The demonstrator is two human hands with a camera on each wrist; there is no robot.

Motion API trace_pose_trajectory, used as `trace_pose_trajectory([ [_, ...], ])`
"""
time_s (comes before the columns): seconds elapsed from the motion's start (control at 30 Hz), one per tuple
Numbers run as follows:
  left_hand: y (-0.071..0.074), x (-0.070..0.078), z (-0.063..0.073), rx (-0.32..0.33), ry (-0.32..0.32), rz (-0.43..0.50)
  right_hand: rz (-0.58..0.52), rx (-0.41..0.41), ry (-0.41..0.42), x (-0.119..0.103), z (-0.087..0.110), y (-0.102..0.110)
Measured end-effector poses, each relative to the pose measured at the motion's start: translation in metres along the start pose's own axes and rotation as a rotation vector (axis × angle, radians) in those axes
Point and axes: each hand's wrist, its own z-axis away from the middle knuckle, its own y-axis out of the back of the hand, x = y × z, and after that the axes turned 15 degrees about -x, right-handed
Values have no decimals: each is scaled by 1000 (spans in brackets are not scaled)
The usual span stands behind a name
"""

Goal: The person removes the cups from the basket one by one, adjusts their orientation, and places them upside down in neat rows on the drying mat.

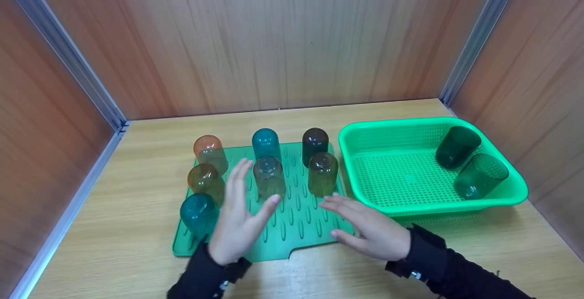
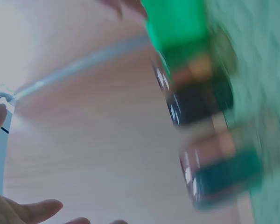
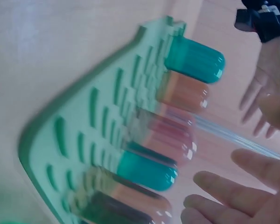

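Note:
My left hand point(image 1: 237, 219) is over the left half of a green ribbed drying mat point(image 1: 296, 226), fingers extended and holding nothing. Over the mat's front right edge, my right hand point(image 1: 372, 228) also has straight fingers and nothing in it. Upside-down tumblers stand on the mat. Along its left side are an orange tumbler point(image 1: 211, 153), an amber tumbler point(image 1: 205, 180) and a teal tumbler point(image 1: 199, 214). A blue tumbler point(image 1: 266, 144) stands behind a clear tumbler point(image 1: 269, 178), and a dark tumbler point(image 1: 315, 143) behind a brownish tumbler point(image 1: 323, 173). The left wrist view is blurred.
A green plastic basket point(image 1: 388, 153) sits right of the mat. Inside, at its right end, a dark green tumbler point(image 1: 457, 147) and a lighter green tumbler point(image 1: 480, 178) lean on their sides. Wooden panels point(image 1: 292, 39) enclose the table point(image 1: 109, 207) at the back and both sides.

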Motion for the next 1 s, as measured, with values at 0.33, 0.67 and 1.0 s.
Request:
trace_pose_trajectory([
  [0.33,-43,16,-24,-316,94,334,181,380,-71,18,12,41],
  [0.67,-101,18,-62,-528,214,356,156,456,-251,59,32,90],
  [1.0,-155,12,-93,-489,316,431,209,495,-429,97,37,124],
])
